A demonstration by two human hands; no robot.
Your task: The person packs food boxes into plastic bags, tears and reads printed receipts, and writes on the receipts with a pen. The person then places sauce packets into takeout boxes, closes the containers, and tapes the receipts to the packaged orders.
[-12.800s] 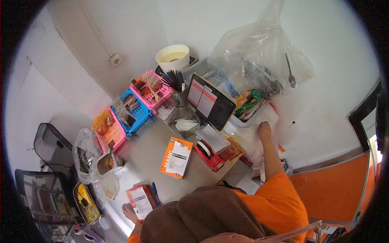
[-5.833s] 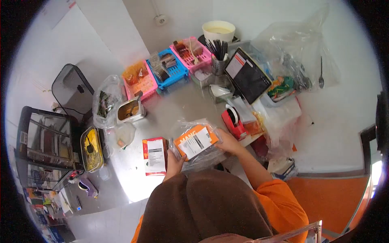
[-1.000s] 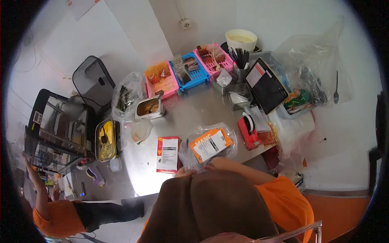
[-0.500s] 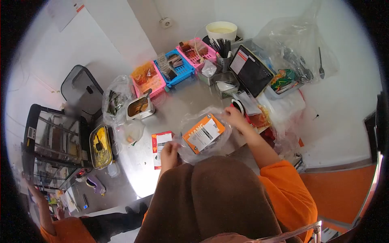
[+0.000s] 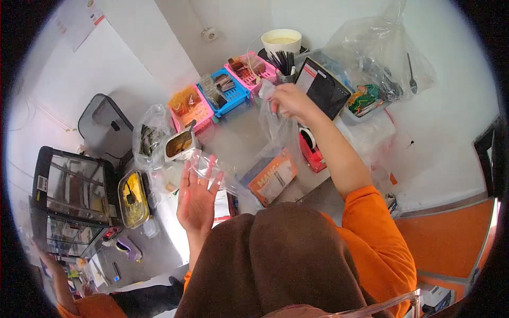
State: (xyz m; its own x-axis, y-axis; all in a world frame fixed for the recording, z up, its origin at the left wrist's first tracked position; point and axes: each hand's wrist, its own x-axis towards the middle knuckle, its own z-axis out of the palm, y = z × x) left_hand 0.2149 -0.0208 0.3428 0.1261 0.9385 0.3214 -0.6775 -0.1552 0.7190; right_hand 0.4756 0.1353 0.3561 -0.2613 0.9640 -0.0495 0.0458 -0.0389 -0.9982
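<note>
My left hand point(image 5: 197, 204) is palm up with its fingers spread, a loop of the clear plastic bag point(image 5: 225, 177) lying across the fingertips. Raised near the tablet, my right hand point(image 5: 290, 100) is closed on the bag's other side and pulls it upward. Between the hands, the orange box point(image 5: 273, 177) with a white label lies inside the bag, seen through its plastic. A red box point(image 5: 225, 206) is on the table behind my left hand, mostly hidden.
Pink point(image 5: 193, 111) and blue baskets point(image 5: 228, 95) line the back, beside a tablet point(image 5: 323, 87). A red tape dispenser point(image 5: 312, 151) is right of the box. A metal container point(image 5: 180, 146) and yellow food tray point(image 5: 133, 199) stand left. Another person's arm point(image 5: 61, 283) shows lower left.
My right hand has risen toward the tablet, stretching the bag upward. My left hand has turned palm up, and its fingers have spread under the plastic.
</note>
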